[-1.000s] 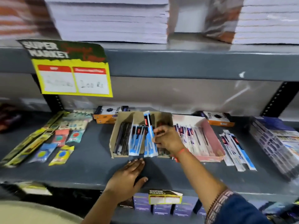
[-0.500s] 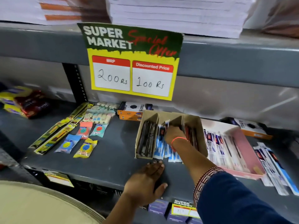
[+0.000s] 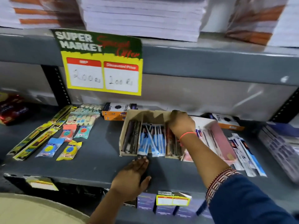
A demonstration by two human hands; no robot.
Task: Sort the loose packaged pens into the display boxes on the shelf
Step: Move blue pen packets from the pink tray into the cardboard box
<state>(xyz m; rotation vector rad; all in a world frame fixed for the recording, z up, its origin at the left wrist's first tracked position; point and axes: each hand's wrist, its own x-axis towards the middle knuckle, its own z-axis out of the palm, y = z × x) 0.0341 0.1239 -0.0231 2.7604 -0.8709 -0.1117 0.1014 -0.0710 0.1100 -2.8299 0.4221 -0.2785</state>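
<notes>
A brown cardboard display box [image 3: 129,118] with three compartments stands on the grey shelf [image 3: 97,160]. Blue-and-white packaged pens [image 3: 152,141] fill its middle compartment, and dark pens lie in the left and right ones. My right hand [image 3: 182,124] is at the box's back right corner, over the right compartment. Its fingers curl at the back wall; blur hides whether they grip anything. My left hand [image 3: 134,175] rests flat and open on the shelf, fingertips at the front ends of the blue packs. A pink display box [image 3: 222,139] with more packaged pens stands to the right.
Loose packaged pens [image 3: 247,156] lie right of the pink box. Small packets and long yellow packs [image 3: 48,136] are spread at the left. Orange boxes [image 3: 115,113] stand at the back. A yellow price sign [image 3: 103,65] hangs from the upper shelf, which holds stacked notebooks.
My right hand put the blue pen packs it held upright into the middle compartment, then moved to the box's back right corner. My left hand stayed flat in front of the box. The camera swung.
</notes>
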